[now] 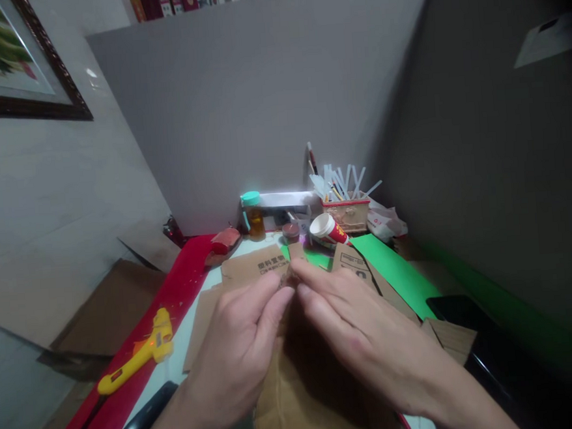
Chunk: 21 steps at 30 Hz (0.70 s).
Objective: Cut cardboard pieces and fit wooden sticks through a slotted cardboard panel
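My left hand (pixel 247 328) and my right hand (pixel 345 321) meet in the middle, thumbs and index fingers pinched close together. Between the fingertips is a small torn-looking edge of brown cardboard, mostly hidden by the fingers. Beneath both hands a large brown cardboard piece (pixel 312 389) runs toward me. Farther back lies a flat cardboard sheet (pixel 250 264) with printed characters, and another printed cardboard piece (pixel 351 262) is to the right of my fingertips.
A yellow hot glue gun (pixel 137 362) lies on the red cloth (pixel 184 267) at left. Behind the hands stand a jar with a turquoise lid (pixel 254 220), a tilted paper cup (pixel 329 230) and a basket of glue sticks (pixel 347 215). Green paper (pixel 392 269) and a dark phone-like object (pixel 452 307) are right.
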Available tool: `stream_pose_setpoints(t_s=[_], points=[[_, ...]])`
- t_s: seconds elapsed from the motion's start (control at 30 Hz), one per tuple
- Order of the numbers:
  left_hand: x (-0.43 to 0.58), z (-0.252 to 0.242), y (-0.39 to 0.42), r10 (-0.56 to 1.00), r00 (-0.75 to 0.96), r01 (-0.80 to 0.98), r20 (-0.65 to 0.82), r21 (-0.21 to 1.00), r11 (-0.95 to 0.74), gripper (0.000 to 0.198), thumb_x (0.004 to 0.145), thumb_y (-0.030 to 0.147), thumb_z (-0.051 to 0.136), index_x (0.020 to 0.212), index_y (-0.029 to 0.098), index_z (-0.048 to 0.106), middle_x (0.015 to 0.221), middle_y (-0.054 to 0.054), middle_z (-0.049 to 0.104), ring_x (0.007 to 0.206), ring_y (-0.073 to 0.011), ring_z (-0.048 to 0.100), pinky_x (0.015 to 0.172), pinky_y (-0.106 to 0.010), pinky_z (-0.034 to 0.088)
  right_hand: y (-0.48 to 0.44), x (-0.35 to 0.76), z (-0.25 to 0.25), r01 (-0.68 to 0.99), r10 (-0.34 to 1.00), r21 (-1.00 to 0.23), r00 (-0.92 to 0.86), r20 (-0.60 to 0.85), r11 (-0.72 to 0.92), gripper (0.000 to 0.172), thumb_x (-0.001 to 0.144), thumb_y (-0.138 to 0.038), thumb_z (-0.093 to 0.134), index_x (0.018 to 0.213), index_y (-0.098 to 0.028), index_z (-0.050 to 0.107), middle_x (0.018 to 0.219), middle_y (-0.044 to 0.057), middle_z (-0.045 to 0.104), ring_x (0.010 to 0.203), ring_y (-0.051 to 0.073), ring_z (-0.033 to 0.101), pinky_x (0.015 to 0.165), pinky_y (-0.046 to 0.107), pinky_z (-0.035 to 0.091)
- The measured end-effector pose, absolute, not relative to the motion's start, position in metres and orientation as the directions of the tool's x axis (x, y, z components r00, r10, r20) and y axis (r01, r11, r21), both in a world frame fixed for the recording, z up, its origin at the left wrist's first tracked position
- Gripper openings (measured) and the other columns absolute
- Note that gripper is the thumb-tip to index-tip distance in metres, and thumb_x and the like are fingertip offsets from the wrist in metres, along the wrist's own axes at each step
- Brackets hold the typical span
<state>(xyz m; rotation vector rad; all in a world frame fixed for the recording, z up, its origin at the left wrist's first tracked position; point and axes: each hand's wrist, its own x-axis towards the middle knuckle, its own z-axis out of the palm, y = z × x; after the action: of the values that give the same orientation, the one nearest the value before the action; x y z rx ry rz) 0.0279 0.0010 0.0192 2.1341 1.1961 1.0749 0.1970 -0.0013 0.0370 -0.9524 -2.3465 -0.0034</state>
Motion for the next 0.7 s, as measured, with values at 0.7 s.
stream_pose_setpoints(t_s=[0.7], points=[[0.022, 0.015, 0.005, 0.862, 0.308, 0.551, 0.403, 0.663, -0.507, 0.029, 0.101, 0.026, 0.042, 0.073, 0.022, 0.049, 0.067, 0.007, 0.051, 0.062, -0.0108, 0.049, 0.061, -0.025, 0.034, 0.004, 0.191, 0.03, 0.536, 0.783, -0.575, -0.485, 0.389, 0.618, 0.022, 0.103, -0.017, 0.027, 0.085, -0.022, 0.039, 0.081, -0.002, 0.051, 0.071, 0.015, 0.048, 0.064, 0.029, 0.036]])
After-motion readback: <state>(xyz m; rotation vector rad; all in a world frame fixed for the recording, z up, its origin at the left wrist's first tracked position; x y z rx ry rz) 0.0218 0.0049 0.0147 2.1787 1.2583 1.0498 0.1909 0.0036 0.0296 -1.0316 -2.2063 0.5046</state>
